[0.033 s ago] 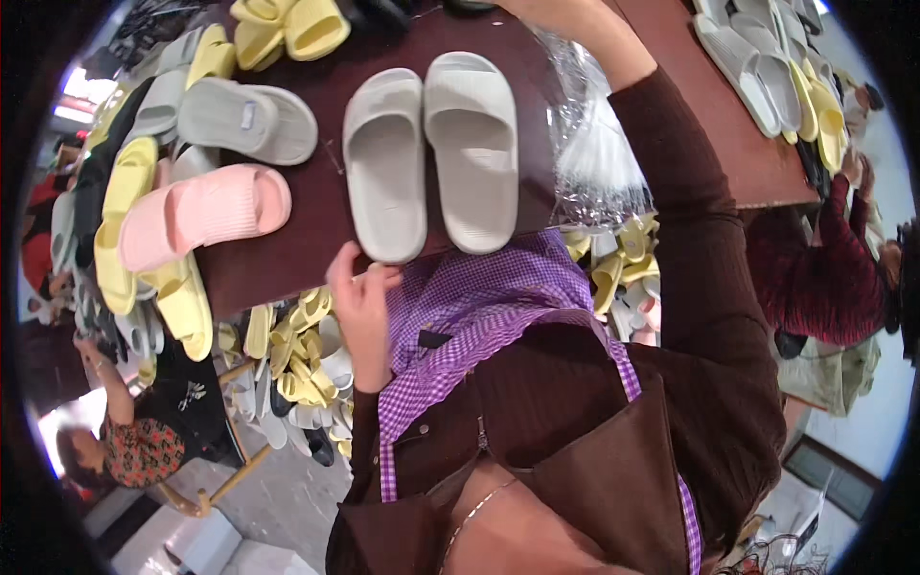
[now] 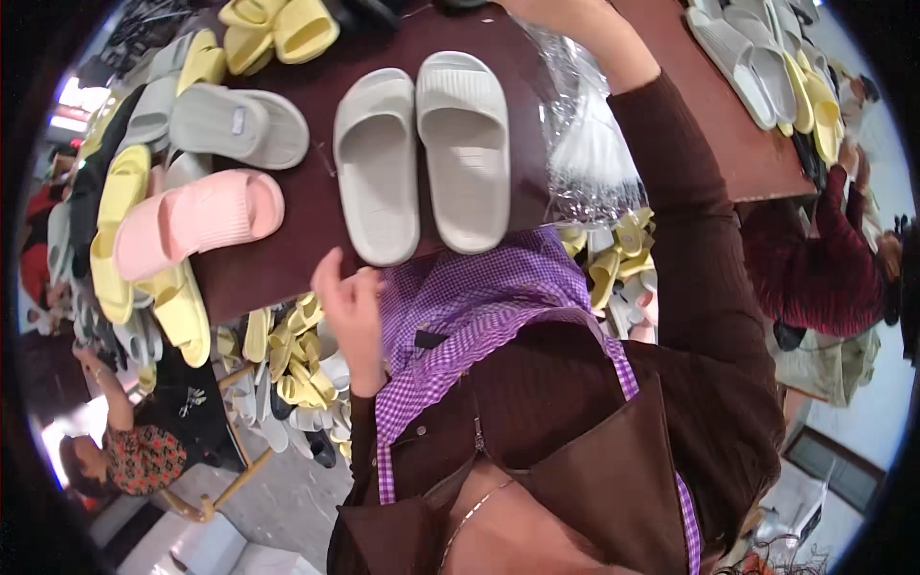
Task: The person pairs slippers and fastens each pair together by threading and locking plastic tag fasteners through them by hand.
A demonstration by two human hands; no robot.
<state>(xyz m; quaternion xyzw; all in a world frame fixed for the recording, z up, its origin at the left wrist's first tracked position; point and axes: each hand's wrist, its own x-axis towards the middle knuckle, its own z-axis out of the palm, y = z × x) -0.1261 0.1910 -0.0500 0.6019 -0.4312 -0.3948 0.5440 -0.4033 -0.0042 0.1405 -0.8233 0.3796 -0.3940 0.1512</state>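
Observation:
A pair of grey slippers [image 2: 465, 177] lies side by side on the dark red table [image 2: 259, 283], toes away from me. Just off the table's near edge, close to the left slipper's heel, is my left hand [image 2: 347, 292]. Its fingers are loosely bent and apart, with nothing in them. My right arm stretches to the far edge of the view; the right hand [image 2: 537, 10] is mostly cut off there, its fingers hidden. A dark thing [image 2: 463, 4] shows beside it at the top. Clear plastic bags [image 2: 594, 153] lie under the right forearm.
Left on the table are a pink slipper pair [image 2: 196, 222], a stacked grey pair [image 2: 240, 125] and several yellow slippers [image 2: 278, 34]. More yellow and grey slippers [image 2: 297, 369] are piled below the edge. People [image 2: 144, 450] work at both sides; another table [image 2: 709, 115] stands right.
My left hand has drifted slightly left, a little away from the grey slippers. The whole scene has shifted a little to the left; the right arm keeps its reach.

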